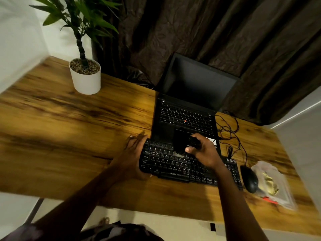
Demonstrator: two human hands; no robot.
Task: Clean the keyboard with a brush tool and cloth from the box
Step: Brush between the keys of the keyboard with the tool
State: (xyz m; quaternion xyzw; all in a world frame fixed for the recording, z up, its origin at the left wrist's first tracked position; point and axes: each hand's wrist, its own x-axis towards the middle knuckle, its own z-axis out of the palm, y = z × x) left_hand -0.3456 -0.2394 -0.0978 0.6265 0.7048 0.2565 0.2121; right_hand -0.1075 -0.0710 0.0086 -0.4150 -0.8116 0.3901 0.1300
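Now, from the head view, looking down at a wooden counter. Black keyboard flat near the front edge, just in front of an open black laptop with a dark screen. Left grip wrapped round the left end of the keyboard, with fingers at the far corner and thumb at the near corner. Right grip curled tight round a black brush, up over the top rows of keys near the middle. Brush all blurry, tip down by the keys; cannot tell if touching them. Black mouse just to the right of the keyboard. Right beside the mouse, a clear box, also blurry, with a yellow thing inside, too fuzzy to name. Thin black wires in loops on the counter, right of the laptop. White pot with a green plant at the far left corner. Dark curtain hanging behind it all.
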